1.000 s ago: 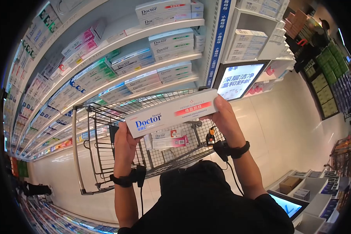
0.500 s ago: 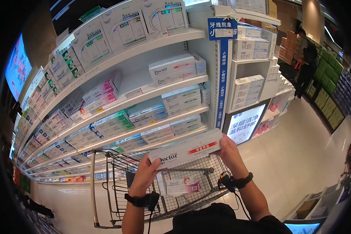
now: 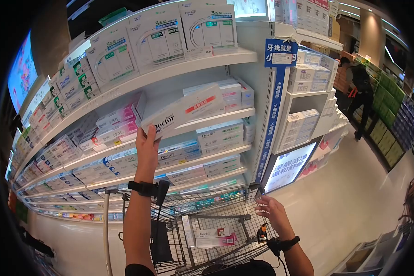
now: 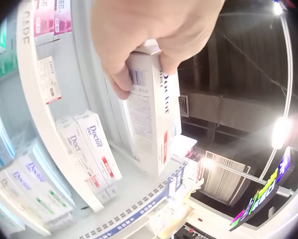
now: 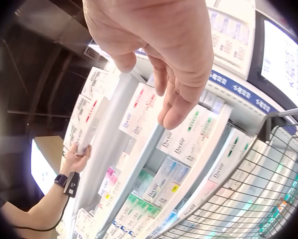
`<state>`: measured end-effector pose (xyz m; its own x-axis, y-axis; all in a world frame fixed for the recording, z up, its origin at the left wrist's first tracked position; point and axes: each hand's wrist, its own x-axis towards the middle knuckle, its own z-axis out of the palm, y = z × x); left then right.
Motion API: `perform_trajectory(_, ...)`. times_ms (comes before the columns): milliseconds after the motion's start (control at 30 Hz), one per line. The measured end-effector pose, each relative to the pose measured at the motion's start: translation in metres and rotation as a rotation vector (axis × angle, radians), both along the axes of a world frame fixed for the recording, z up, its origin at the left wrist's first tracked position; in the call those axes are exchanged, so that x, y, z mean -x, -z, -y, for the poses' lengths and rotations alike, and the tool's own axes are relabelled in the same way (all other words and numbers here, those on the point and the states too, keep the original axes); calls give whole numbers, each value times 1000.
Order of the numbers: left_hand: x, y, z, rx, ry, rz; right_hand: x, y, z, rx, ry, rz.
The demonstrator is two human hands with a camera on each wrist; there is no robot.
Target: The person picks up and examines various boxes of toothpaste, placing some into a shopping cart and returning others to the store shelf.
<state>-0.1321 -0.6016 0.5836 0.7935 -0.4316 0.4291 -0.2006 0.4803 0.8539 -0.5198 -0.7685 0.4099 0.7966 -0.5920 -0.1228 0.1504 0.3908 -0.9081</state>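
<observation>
A long white toothpaste box [image 3: 181,114] marked "Doctor" with a red stripe is gripped at its near end by my left hand [image 3: 147,141]. The box tilts up to the right in front of the middle shelf, overlapping similar boxes [image 3: 237,95] in the head view. In the left wrist view, thumb and fingers pinch the toothpaste box [image 4: 148,112] from both sides at its upper end. My right hand [image 3: 275,214] holds nothing; its fingers hang loosely bent near the cart's far right corner. Shelved boxes appear beyond the right hand [image 5: 159,55] in the right wrist view.
A wire shopping cart [image 3: 170,202] stands below my arms, with a few white and pink boxes [image 3: 214,238] inside. Shelves [image 3: 244,57] packed with toothpaste boxes curve along the left. A lit screen [image 3: 290,166] stands right of them; a person [image 3: 361,87] is farther back.
Both hands held the toothpaste box over the cart earlier. Now the right hand has let go and lowered, while the left has raised the box toward the shelf. The head view has tilted upward.
</observation>
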Motion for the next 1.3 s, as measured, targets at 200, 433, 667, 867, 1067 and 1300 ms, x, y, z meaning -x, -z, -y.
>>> perform_trajectory(200,-59,-10,36,-23,-106,188,25,32,-14,-101,82,-114)
perform_trajectory(433,-111,-2,65,-85,-171,274,40,54,-25,-150,102,-201)
perform_trajectory(667,-128,-17,102,-91,-43,276,45,72,-29,-225,106,-221)
perform_trajectory(867,-131,-15,129,-179,-1,293,48,75,-30,-235,125,-229)
perform_trajectory(1067,-140,-18,131,-387,-23,413,50,77,-30,-244,136,-234)
perform_trajectory(1300,-144,-15,139,-371,-13,513,52,80,-32,-287,118,-261)
